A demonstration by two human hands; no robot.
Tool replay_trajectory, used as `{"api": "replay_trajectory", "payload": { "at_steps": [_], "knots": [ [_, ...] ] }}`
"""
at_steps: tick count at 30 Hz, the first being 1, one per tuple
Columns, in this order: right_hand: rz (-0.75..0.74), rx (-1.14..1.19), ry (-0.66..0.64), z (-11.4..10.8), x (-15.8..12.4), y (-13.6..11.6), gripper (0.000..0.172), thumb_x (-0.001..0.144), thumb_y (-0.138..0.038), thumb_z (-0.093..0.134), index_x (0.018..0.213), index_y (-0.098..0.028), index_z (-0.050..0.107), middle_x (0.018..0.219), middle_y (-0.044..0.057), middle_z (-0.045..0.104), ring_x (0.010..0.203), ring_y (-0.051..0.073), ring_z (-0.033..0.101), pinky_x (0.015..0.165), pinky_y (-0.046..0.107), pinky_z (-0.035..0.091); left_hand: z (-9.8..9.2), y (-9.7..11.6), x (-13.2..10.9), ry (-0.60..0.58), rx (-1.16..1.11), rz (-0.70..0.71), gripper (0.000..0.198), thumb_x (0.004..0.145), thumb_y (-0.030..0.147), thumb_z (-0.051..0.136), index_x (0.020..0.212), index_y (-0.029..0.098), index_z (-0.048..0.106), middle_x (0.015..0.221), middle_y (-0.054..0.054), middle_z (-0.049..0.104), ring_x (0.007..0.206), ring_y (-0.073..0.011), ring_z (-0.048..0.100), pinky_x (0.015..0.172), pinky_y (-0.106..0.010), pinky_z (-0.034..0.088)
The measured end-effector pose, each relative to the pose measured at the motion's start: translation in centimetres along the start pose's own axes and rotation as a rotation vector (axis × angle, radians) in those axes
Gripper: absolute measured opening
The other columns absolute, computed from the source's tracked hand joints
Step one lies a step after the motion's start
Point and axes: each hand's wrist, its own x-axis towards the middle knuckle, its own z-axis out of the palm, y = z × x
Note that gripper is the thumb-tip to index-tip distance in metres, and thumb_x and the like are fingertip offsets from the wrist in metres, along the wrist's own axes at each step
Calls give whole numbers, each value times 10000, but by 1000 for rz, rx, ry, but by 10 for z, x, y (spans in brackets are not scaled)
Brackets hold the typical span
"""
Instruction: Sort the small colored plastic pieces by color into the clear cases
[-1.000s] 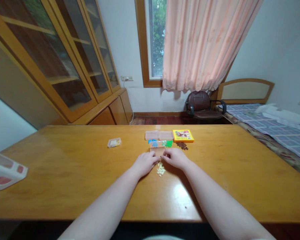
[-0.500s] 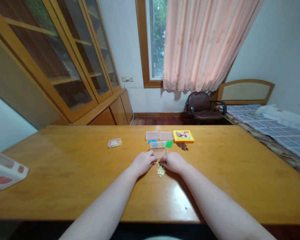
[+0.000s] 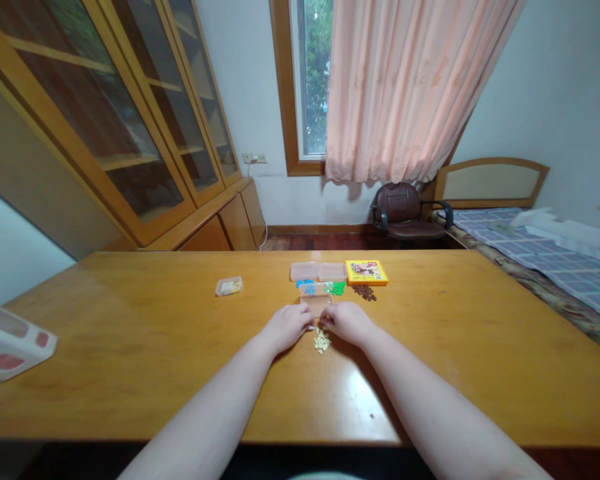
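Observation:
My left hand (image 3: 289, 324) rests on the table with its fingers curled and pinched around a small pale piece at the fingertips. Opposite it, my right hand (image 3: 349, 321) is also closed, fingertips together; what they hold, if anything, is too small to make out. Between and just below the hands lies a small pile of cream-coloured pieces (image 3: 322, 341). Right behind the fingers stands a clear plastic box (image 3: 316, 305). Blue pieces (image 3: 307, 285) and green pieces (image 3: 337, 288) lie past it, partly seen through its wall, with brown pieces (image 3: 365, 293) farther right.
Two clear shallow trays (image 3: 305, 271) lie side by side at the back, beside a yellow box (image 3: 367, 272). Another clear container (image 3: 229, 287) with something white and yellow in it sits to the left. A white holder (image 3: 15, 340) stands at the left of the wooden table (image 3: 155, 360).
The fingers of my right hand have shifted very slightly. My left hand stays almost in place, and the pile and boxes look the same.

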Motion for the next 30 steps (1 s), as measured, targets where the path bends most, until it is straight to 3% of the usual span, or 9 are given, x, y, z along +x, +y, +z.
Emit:
{"api": "replay_trajectory", "payload": {
  "at_steps": [7,15,19,23,30],
  "knots": [
    [183,163,249,4,3,13,284,932,-333,473,1079,-241,699,1063,57,719,935,189,652,794,252,443,4,-5,1,5,-68,-10,133,899,273,540,878,216,658,909,-29,600,836,-172,588,747,-269,446],
    [-8,157,1,-12,-1,17,207,862,-332,562,945,-261,738,847,18,743,759,156,655,658,233,423,3,-13,6,220,-223,-87,146,909,196,510,929,207,654,982,-35,597,882,-152,584,811,-260,456],
    [-29,75,-70,-15,-1,19,211,814,-278,584,933,-282,758,881,22,752,798,184,674,678,244,439,6,-16,12,306,-214,-176,162,905,211,535,974,218,682,996,-40,608,906,-166,590,823,-270,459],
    [-66,42,-90,-11,0,19,245,830,-278,562,972,-294,762,933,29,753,845,204,686,723,254,459,6,-15,11,287,-176,-192,161,890,242,577,987,232,705,964,-38,617,851,-167,594,776,-267,460],
    [-95,29,-88,-7,0,16,238,829,-267,576,971,-298,764,933,32,753,834,206,684,721,253,458,6,-9,3,159,-80,26,116,867,283,618,932,255,710,972,-29,619,854,-172,586,766,-277,444]
  ]
}}
